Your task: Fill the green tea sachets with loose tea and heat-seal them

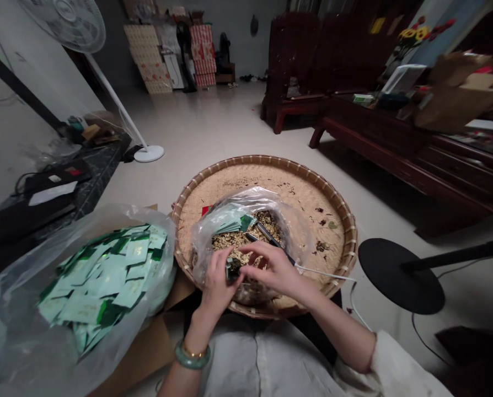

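My hands work over a clear plastic bag (pixel 246 201) lying in a round woven bamboo tray (pixel 267 161). The bag holds pale dried plant pieces (pixel 234 240) and a few green-and-white sachets (pixel 228 225). My left hand (pixel 217 286) pinches a small dark green item (pixel 232 270), probably a sachet. My right hand (pixel 271 270) is just beside it, fingers spread and nearly touching it. A dark metal tool (pixel 269 237) lies in the bag near my right hand. A larger plastic bag (pixel 101 275) of green-and-white sachets sits to my left.
Under the left bag is a cardboard box (pixel 134 353). A white cable (pixel 325 273) crosses the tray's right side. A black round stand base (pixel 399 275) is on the right. Dark wooden furniture (pixel 395 132) lines the right, and stacked cartons (pixel 201 55) stand far back.
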A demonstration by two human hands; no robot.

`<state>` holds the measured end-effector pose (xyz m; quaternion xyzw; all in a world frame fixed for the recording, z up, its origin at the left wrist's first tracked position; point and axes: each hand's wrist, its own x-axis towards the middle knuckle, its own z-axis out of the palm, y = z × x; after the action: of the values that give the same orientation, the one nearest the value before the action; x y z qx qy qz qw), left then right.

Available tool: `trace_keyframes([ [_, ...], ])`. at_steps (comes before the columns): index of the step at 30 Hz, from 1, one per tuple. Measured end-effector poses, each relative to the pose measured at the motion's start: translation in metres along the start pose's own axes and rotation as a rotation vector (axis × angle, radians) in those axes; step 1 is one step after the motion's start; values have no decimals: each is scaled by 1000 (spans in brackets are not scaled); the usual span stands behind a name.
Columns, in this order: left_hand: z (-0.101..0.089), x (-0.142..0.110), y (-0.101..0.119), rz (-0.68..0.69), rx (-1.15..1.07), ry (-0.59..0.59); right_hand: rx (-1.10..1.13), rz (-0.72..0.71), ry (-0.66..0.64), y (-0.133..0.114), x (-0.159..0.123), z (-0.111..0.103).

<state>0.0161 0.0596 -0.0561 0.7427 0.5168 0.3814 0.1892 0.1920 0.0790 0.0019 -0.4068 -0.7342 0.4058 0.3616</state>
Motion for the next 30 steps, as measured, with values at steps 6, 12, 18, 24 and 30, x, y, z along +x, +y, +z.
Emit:
trace_keyframes([
  [6,5,2,-1,-11,3,-2,-172,-179,16,-3,10,13],
  [12,0,3,-1,-35,1,-8,-74,-108,215,2,6,-5],
  [18,0,3,-1,-45,-2,20,-89,16,79,11,-5,-9],
  [24,4,6,6,-113,-71,38,-115,-25,61,15,-4,13],
  [30,-5,11,3,-470,-387,-63,167,238,147,38,9,13],
])
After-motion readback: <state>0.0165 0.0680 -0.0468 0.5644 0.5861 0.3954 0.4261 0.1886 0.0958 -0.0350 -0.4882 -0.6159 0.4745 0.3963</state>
